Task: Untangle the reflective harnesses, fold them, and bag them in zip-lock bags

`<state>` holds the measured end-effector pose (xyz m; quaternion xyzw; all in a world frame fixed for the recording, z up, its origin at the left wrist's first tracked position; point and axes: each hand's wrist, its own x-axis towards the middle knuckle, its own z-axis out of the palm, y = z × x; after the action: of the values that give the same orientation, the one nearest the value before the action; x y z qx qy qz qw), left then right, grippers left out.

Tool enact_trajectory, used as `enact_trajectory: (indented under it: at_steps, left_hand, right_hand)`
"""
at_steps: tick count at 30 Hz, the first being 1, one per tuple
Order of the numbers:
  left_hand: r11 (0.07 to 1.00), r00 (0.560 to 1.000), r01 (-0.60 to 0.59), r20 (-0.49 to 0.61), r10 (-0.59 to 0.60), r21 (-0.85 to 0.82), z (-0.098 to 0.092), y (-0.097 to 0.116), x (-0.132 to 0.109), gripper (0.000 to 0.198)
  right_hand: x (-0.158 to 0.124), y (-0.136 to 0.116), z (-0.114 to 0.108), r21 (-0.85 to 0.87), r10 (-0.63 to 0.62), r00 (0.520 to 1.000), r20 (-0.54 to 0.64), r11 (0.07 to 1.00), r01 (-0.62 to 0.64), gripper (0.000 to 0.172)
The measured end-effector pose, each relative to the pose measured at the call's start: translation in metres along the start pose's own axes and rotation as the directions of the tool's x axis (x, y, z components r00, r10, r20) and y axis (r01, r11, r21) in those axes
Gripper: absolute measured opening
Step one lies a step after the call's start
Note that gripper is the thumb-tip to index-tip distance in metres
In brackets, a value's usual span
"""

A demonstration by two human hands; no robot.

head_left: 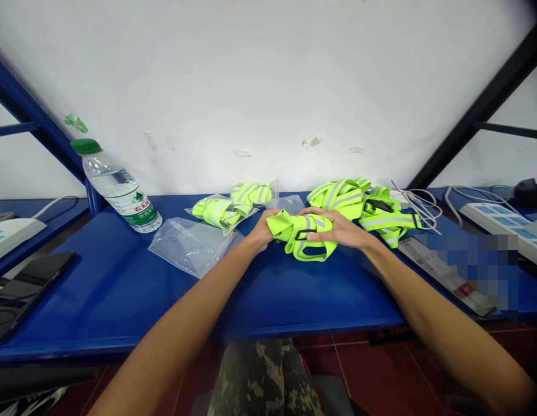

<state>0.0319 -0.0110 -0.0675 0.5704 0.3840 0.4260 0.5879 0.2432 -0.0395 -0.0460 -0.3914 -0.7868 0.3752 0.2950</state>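
Between my two hands is a bundled neon-yellow reflective strap (314, 249) with grey stripes and a black buckle, held just above the blue table. My left hand (263, 230) grips its left end, with most of the fingers hidden behind the fabric. My right hand (340, 228) wraps its right side, the thumb pressed near the buckle. Left of my hands lies a clear plastic bag (192, 247), flat on the table. Behind it are two bagged bundles of the same strap, a nearer one (220, 211) and a farther one (252, 193). More loose straps (341, 197) are heaped behind my right hand.
A water bottle (121, 188) with a green cap stands at the left on the blue table (121, 289). Phones lie at the left (29, 294) and right (445, 274). White cables (424, 208) and a power strip (502, 228) are at the right. A wall rises behind.
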Motion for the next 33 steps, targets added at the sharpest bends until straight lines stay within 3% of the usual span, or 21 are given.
enact_trajectory:
  at_steps: [4,10,14,19,26,33]
  left_hand:
    - [0.999,1.0,0.026,0.005,-0.026,-0.032,-0.003,-0.001,-0.001,0.028]
    - [0.993,0.995,-0.012,-0.102,0.0,-0.115,-0.007,-0.007,0.0,0.083]
    - [0.982,0.997,0.002,-0.077,-0.017,-0.189,-0.005,-0.008,0.001,0.081]
    - [0.979,1.0,0.015,-0.013,-0.018,-0.206,-0.005,-0.004,-0.003,0.075]
    - [0.962,0.999,0.022,-0.034,-0.032,-0.272,-0.004,-0.005,-0.004,0.067]
    - [0.98,0.997,0.025,-0.068,-0.039,-0.197,-0.006,-0.003,0.004,0.084]
  right_hand:
    - [0.0,-0.001,0.001,0.001,-0.029,0.999,0.035,1.0,0.029,0.045]
    - [0.002,-0.001,0.006,0.009,-0.037,0.998,0.046,0.999,0.037,0.055]
    - [0.003,-0.001,0.006,-0.006,-0.074,0.997,0.034,0.997,0.074,0.043]
    - [0.001,-0.002,0.007,-0.001,-0.035,0.999,0.04,0.999,0.035,0.055]
    - [0.003,-0.006,0.013,-0.082,-0.093,0.995,-0.028,0.993,0.09,0.035]
    - [0.003,-0.006,0.012,-0.119,-0.145,0.989,0.022,0.982,0.146,0.032]
